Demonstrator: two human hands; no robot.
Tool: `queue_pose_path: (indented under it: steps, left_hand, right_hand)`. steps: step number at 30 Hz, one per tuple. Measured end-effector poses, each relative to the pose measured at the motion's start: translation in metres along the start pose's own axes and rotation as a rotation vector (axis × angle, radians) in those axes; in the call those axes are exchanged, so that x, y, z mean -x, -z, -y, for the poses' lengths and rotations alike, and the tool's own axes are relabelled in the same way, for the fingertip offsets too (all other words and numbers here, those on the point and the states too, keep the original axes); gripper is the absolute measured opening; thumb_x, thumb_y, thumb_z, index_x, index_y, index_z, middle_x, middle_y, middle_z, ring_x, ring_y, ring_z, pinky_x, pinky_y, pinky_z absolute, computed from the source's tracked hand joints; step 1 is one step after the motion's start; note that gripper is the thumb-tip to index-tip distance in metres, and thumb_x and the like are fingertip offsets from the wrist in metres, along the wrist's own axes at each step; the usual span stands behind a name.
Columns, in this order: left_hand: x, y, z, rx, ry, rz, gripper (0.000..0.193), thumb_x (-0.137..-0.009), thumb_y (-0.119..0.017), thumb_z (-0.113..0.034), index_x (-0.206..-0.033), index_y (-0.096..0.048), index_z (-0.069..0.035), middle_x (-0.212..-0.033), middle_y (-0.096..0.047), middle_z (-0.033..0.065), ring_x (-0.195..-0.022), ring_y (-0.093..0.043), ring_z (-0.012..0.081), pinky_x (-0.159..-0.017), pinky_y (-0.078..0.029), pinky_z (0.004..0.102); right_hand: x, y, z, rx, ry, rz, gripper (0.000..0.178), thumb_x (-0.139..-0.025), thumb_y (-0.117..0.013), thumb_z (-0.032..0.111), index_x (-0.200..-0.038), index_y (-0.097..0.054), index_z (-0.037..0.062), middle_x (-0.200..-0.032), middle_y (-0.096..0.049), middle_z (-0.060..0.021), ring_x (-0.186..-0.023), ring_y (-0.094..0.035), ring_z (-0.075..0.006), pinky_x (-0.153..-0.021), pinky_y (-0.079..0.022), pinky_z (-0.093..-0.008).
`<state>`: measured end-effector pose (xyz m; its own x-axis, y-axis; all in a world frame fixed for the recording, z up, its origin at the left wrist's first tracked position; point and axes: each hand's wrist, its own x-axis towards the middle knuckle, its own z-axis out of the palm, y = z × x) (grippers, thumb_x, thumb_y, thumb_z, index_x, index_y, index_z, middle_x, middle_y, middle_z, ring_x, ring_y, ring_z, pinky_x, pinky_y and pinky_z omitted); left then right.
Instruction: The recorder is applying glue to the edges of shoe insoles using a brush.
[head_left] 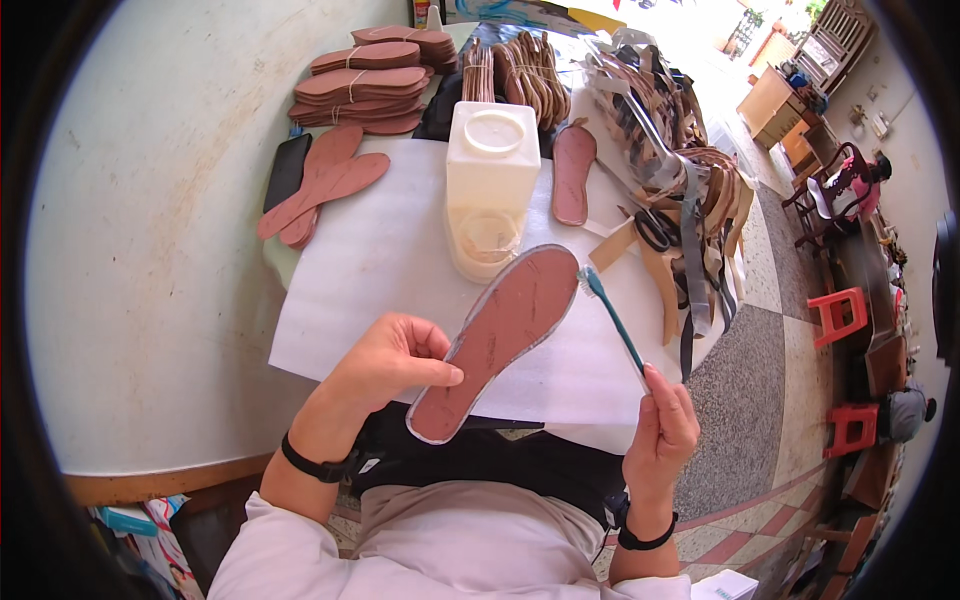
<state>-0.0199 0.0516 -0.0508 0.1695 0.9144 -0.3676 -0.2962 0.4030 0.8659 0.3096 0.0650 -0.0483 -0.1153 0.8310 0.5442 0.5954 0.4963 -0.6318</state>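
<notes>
A reddish-brown shoe insole [508, 325] with a pale, whitish rim is pinched between the thumb and fingers of my left hand [408, 352], tilted above the table's front part. My right hand [664, 425] grips a teal toothbrush [615, 318] by the handle's lower end. The brush head is right beside the insole's upper right edge; whether it touches cannot be told. Behind the insole stands a white plastic container [492, 165] with a cut-open front, holding something pale. Another single insole [573, 175] lies to the right of the container.
Bundled insole stacks [358, 88] and loose crossed insoles [325, 185] lie at the left, near a dark phone-like slab [288, 172]. Black-handled scissors [656, 231] rest among material strips [690, 250] on the right. A wall [150, 250] bounds the left; red stools [838, 316] stand far right.
</notes>
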Motion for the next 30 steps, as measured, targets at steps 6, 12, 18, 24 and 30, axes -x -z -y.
queue_pose_path:
  steps: [6,12,18,24,30]
  left_hand:
    - [-0.002,0.001,0.001,0.016,-0.019,-0.007,0.012,-0.08,-0.079,0.001,-0.088,-0.07,0.003,-0.081,-0.074,0.0097,-0.071,-0.07,0.0124,-0.068,-0.056,0.0262]
    - [-0.002,-0.004,0.002,0.009,-0.053,-0.089,0.012,-0.081,-0.079,0.001,-0.089,-0.07,0.003,-0.083,-0.074,0.0094,-0.07,-0.069,0.0115,-0.068,-0.056,0.0263]
    - [0.011,-0.007,-0.012,-0.173,-0.132,-0.217,0.011,-0.082,-0.077,-0.002,-0.089,-0.07,0.002,-0.081,-0.073,0.0053,-0.07,-0.066,0.0094,-0.064,-0.054,0.0268]
    - [0.029,-0.021,-0.038,-1.033,-0.65,-0.596,0.004,-0.075,-0.07,0.0,-0.078,-0.069,-0.002,-0.074,-0.068,0.0109,-0.066,-0.066,0.0246,-0.06,-0.05,0.0348]
    - [0.027,-0.01,-0.024,-1.447,-0.719,-0.591,0.01,-0.071,-0.073,0.001,-0.08,-0.07,-0.002,-0.077,-0.067,0.0119,-0.075,-0.064,0.031,-0.064,-0.051,0.0391]
  right_hand:
    - [0.011,-0.005,0.005,-0.036,-0.009,0.029,0.035,-0.091,-0.061,-0.009,-0.123,-0.073,-0.0002,-0.078,-0.061,-0.0088,-0.062,-0.053,-0.0143,-0.055,-0.038,-0.0278]
    - [0.013,0.0,0.011,-0.016,-0.022,0.048,0.035,-0.09,-0.061,-0.01,-0.122,-0.072,-0.0012,-0.079,-0.061,-0.0093,-0.064,-0.054,-0.0148,-0.057,-0.039,-0.0276]
    - [0.019,0.01,0.003,-0.008,-0.102,-0.11,0.026,-0.098,-0.055,-0.002,-0.12,-0.069,-0.006,-0.086,-0.062,-0.0084,-0.073,-0.055,-0.0144,-0.065,-0.041,-0.0279]
    - [0.024,0.009,-0.006,-0.003,-0.056,-0.133,0.027,-0.101,-0.053,0.001,-0.122,-0.067,-0.0061,-0.093,-0.064,-0.0098,-0.078,-0.057,-0.0151,-0.068,-0.043,-0.0275]
    - [0.025,0.006,-0.003,-0.029,-0.055,-0.109,0.027,-0.101,-0.053,0.001,-0.123,-0.067,-0.0064,-0.094,-0.065,-0.0114,-0.08,-0.059,-0.0182,-0.071,-0.045,-0.0293]
